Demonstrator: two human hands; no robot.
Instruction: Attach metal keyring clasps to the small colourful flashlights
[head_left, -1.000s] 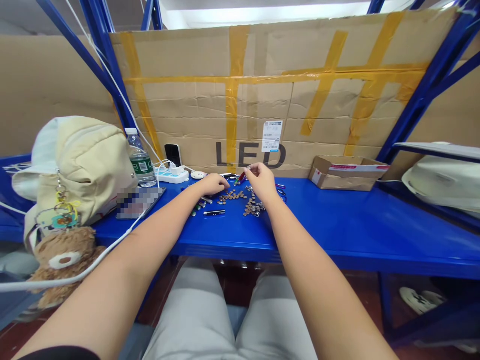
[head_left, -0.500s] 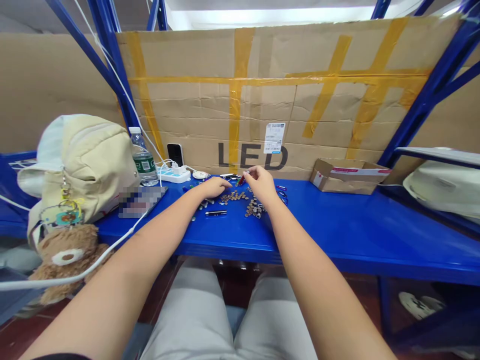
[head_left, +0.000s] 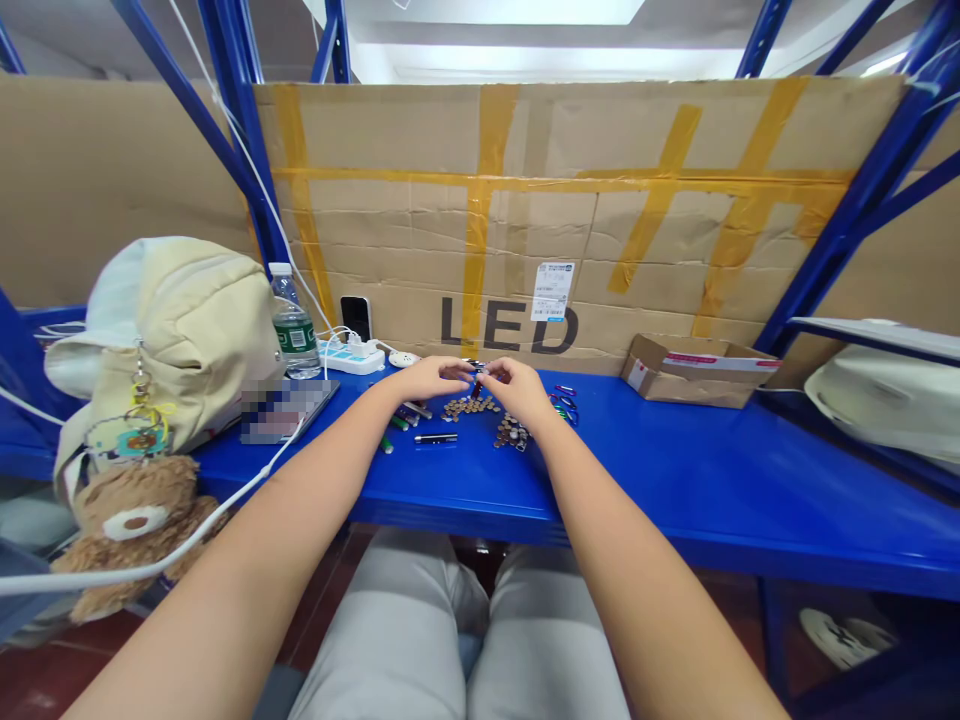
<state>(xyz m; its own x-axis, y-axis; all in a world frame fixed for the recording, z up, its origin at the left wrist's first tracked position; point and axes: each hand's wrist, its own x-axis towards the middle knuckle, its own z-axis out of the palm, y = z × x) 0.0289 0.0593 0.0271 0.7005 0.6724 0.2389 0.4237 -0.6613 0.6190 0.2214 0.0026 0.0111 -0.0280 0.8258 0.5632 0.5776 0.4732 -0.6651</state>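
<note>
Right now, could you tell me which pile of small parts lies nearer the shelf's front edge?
The right pile, beside the right hand; the left pile sits farther back.

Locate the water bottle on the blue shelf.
In the head view, the water bottle stands upright at the left rear of the blue shelf, between the cream backpack and the white power strip.

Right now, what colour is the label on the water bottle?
Green. The head view, the only one, shows the water bottle and its label clearly.
</note>
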